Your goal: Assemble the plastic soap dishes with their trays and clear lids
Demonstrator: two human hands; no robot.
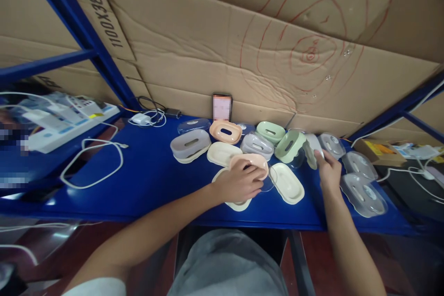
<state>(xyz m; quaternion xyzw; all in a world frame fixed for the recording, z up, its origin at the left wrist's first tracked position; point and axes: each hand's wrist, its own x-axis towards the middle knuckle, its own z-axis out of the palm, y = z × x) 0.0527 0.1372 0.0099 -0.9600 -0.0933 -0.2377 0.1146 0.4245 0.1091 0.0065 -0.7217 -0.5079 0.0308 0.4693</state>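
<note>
Peach oval plastic soap-dish tray: centre of the frame, on the blue tabletop, lying over a cream oval plastic tray. Left hand rests on its near side, fingers curled over the rim and closed on it.

Pale grey-green oval plastic piece: right of centre, standing on edge. Right hand touches it with fingers bent around its near edge; how firmly they close on it cannot be told.

Cream oval plastic dish: lies flat between the two hands, just beside the peach tray.

Green oval plastic soap dish: tilted, just left of the grey-green piece.

Other dishes, centre row behind the hands: white lidded oval dish, peach slotted oval dish, cream flat oval tray, lilac-grey slotted dish, light green slotted dish.

Clear oval plastic lids: several, right of the frame, beyond the right hand.

Smartphone: propped upright against the cardboard wall, upper centre.

White cable loop: left part of the tabletop, well apart from the dishes.
</note>
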